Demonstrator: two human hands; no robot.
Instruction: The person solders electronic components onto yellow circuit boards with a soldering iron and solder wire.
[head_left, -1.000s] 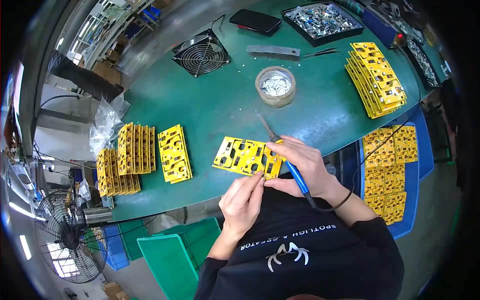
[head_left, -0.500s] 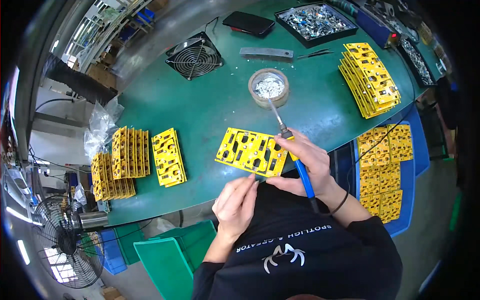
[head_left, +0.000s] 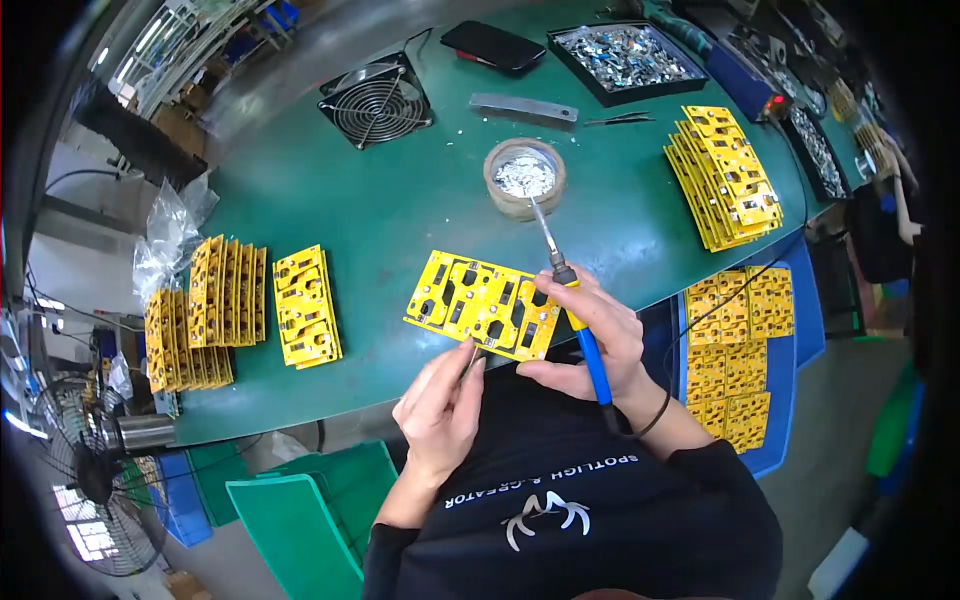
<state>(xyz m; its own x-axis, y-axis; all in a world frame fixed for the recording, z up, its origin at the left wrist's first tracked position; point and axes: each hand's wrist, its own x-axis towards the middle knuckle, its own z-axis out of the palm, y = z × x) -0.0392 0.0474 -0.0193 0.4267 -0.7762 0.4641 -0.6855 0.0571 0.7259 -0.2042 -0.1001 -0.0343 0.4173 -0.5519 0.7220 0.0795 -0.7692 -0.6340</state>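
Note:
My right hand (head_left: pixel 610 340) is closed round a soldering iron (head_left: pixel 592 358) with a blue and yellow handle. The iron's tip reaches to the near rim of a round tub (head_left: pixel 520 208) that holds whitish flakes. In front of me a yellow circuit board (head_left: pixel 470 300) with dark cutouts lies tilted at the table's near side. My right thumb and fingers are at its right end. My left hand (head_left: pixel 440 410) is pinched at the board's near edge. Something thin and dark shows between its fingers, too small to name.
Stacked yellow boards stand at left (head_left: pixel 228 295) and far right (head_left: pixel 720 180); more fill a blue bin (head_left: pixel 780 400) beside the table. Behind are a small fan (head_left: pixel 375 108), a phone-like black slab (head_left: pixel 493 46), a metal strip (head_left: pixel 523 108), tweezers (head_left: pixel 620 119) and a parts tray (head_left: pixel 625 60).
The whole view has shifted slightly, so most things appear further left. The iron's tip stays at the tub and my left hand stays at the board's near edge.

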